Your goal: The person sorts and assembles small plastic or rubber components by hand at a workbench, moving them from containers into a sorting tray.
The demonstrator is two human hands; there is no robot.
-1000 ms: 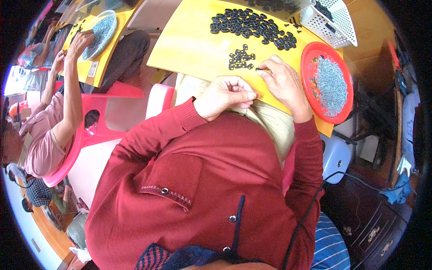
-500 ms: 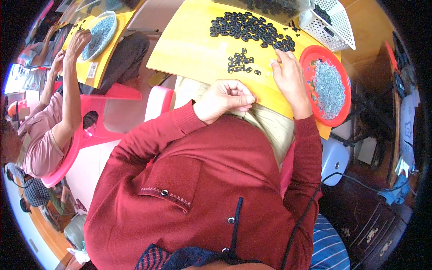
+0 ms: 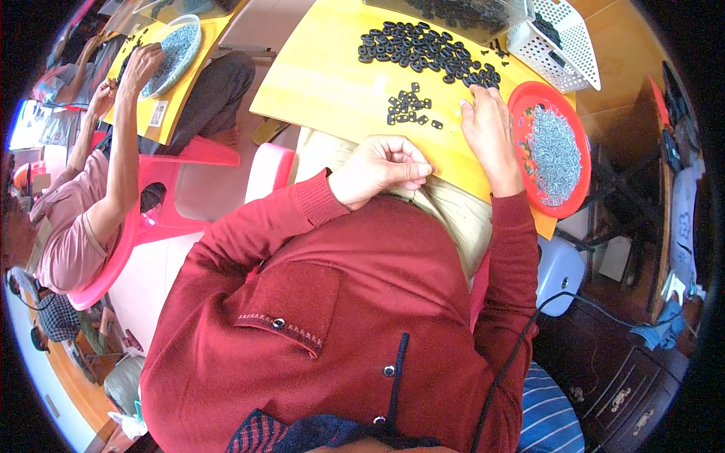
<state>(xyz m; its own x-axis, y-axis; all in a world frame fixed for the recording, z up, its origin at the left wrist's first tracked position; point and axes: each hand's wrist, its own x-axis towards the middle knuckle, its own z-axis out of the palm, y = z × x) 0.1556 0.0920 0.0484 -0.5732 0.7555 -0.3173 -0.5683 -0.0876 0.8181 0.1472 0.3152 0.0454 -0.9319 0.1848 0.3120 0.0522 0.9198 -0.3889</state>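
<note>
Just then, the big heap of black plastic pieces (image 3: pixel 427 49) lay spread across the far part of the yellow board (image 3: pixel 325 83), with a smaller cluster of the same pieces (image 3: pixel 408 106) nearer the person. The right hand (image 3: pixel 491 128) had slid up from the small cluster, where it had been a second before, to the near edge of the big heap; its fingers lay flat and spread on the board, touching the pieces at the heap's right end, and nothing showed between them. The left hand (image 3: pixel 381 167) had hardly moved: it was curled loosely at the board's near edge, thumb pressed to fingertips, and whether it pinched anything could not be told. That shift suggested the work had turned from the small cluster toward fresh pieces in the heap.

Just right of the right hand stood a red dish (image 3: pixel 529 102) filled with small silvery metal bits (image 3: pixel 555 155). Beyond it sat a white slotted basket (image 3: pixel 563 38), and a clear tub (image 3: pixel 461 11) of more black pieces at the board's far edge.

The board rested across the person's lap. To the left, another person on a pink chair (image 3: pixel 162 223) reached into a dish of silvery bits (image 3: pixel 174 45) on a second yellow board (image 3: pixel 162 113). Dark wooden drawers (image 3: pixel 612 377) stood at the lower right.
</note>
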